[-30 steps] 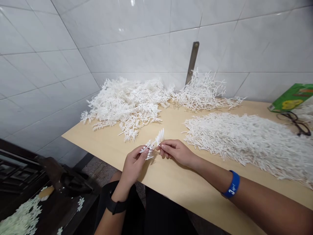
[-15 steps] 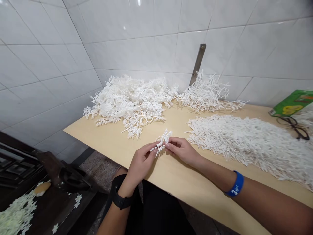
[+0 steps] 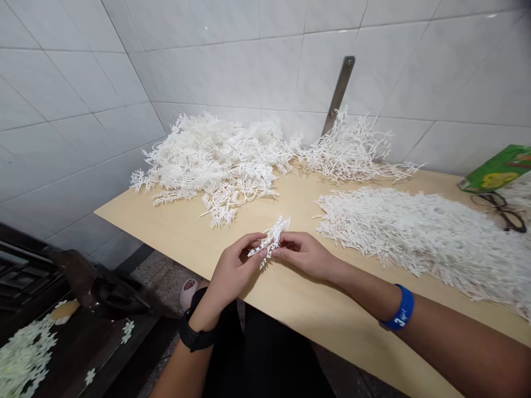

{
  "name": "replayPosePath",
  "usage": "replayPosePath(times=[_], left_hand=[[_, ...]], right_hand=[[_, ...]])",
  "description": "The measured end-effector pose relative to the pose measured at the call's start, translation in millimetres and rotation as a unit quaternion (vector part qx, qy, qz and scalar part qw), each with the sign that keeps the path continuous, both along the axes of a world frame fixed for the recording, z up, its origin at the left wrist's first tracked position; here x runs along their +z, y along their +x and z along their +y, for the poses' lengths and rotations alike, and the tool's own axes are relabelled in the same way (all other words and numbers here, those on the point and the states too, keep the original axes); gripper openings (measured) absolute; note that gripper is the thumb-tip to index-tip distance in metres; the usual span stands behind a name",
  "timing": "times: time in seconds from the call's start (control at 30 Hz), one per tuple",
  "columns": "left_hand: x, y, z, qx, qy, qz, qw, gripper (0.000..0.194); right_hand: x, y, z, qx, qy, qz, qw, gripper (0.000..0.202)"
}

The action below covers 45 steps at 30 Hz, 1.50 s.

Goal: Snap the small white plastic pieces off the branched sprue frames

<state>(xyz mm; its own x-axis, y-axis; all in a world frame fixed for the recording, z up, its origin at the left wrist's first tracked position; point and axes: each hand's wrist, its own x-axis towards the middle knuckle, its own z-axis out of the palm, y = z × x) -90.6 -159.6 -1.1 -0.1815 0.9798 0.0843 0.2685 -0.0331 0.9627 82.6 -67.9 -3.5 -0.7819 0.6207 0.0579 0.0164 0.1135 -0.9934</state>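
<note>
Sprig: white plastic sprig (image 3: 270,243) is being pinched between both hands, just above the near part of the table, its feathery tips pointing up and away toward the wall
Left hand: left hand (image 3: 234,271) is gripping the lower end of the sprig with thumb and forefinger closed on it, the other fingers curled; a black watch (image 3: 194,336) is sitting on that wrist
Right hand: right hand (image 3: 305,255) is nipping the same sprig from the other side, fingertips pressed onto it and touching those of the left; a blue wristband (image 3: 399,312) is showing further up the arm
Table: pale wooden table (image 3: 307,309) is carrying everything, its near edge running across the person's lap
Right heap: loose heap of thin white stems (image 3: 418,235) is lying near the right hand, spreading off toward the right edge
Left heap: tangled pile of branched white pieces (image 3: 215,160) is lying well beyond the hands, against the tiled wall (image 3: 249,61)
Back heap: smaller pile of branched pieces (image 3: 352,152) is resting at the foot of a metal bracket (image 3: 339,91)
Far right: green box (image 3: 495,168) is leaning by the wall, with spectacles (image 3: 504,213) lying just in front of it
Floor side: small white flowers (image 3: 25,354) are lying scattered low on the left
</note>
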Motion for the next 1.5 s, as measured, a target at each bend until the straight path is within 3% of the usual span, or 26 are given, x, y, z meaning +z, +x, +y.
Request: replayPosePath(times=[0.23, 0.63, 0.73, 0.93, 1.1, 1.2, 1.3, 1.43, 1.5], left_hand=[[3.4, -3.7, 3.0, 0.041, -0.024, -0.117, 0.992, 0.03], [-1.1, -18.4, 0.6, -0.049, -0.004, -0.223, 0.974, 0.037], [-0.6, -19.3, 2.6, -0.041, -0.01, -0.234, 0.971, 0.036], [0.7, -16.4, 4.8, -0.022, -0.036, -0.186, 0.982, 0.027], [6.2, -4.5, 1.9, -0.068, -0.015, -0.021, 0.997, 0.021], [7.9, -1.2, -2.8, -0.129, 0.021, 0.059, 0.99, 0.036], [8.3, -8.6, -6.7, -0.206, 0.046, 0.072, 0.975, 0.063], [11.6, -20.3, -3.8, -0.302, 0.051, 0.052, 0.951, 0.095], [14.1, -18.8, -1.3, -0.311, 0.04, 0.05, 0.948, 0.101]], right_hand=[[0.3, 1.5, -0.4, -0.02, 0.017, -0.028, 0.999, 0.024], [2.8, 1.1, -2.4, -0.022, 0.051, -0.057, 0.997, 0.02], [2.7, 0.8, -3.6, -0.023, 0.069, -0.063, 0.995, 0.02], [5.4, -0.9, -5.7, -0.01, 0.131, -0.07, 0.989, 0.02], [5.3, 3.0, -9.8, -0.03, 0.135, 0.002, 0.99, 0.017], [4.0, 6.9, -15.8, -0.049, 0.189, 0.058, 0.979, 0.02], [3.0, 7.9, -20.6, -0.03, 0.215, 0.05, 0.975, 0.024], [2.1, 5.2, -20.7, -0.027, 0.144, 0.009, 0.989, 0.03], [1.7, 4.0, -19.6, -0.019, 0.107, 0.006, 0.994, 0.031]])
